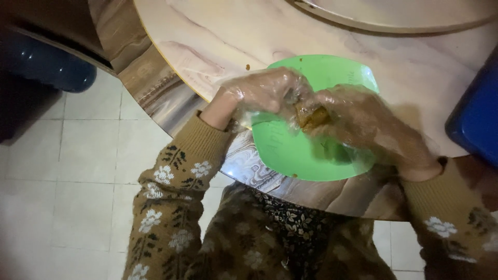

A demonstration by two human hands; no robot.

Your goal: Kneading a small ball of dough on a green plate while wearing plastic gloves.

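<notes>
— What do we see around us?

— We look down on a pale tiled floor [83, 171] at 9 o'clock and a round marbled desk [218, 46] that fills the upper half. A blue container [474, 119] sits at the desk's 3 o'clock edge, and a dark blue round thing [46, 65] stands on the floor at 10 o'clock.

— And what is on the desk?

— A green bowl [337, 72] lies near the edge closest to us. We can see no contents on its bare green inside, only a few brown specks on the desk beside it.

— Where are our hands?

— Both wear clear plastic gloves and meet above the bowl. Our left hand [259, 96] comes in from 9 o'clock, our right hand [363, 124] from 3 o'clock. Between them is a brown lump of food [311, 116], over the bowl's middle. The fingers of both hands are curled and clamped on that lump, touching each other.
</notes>
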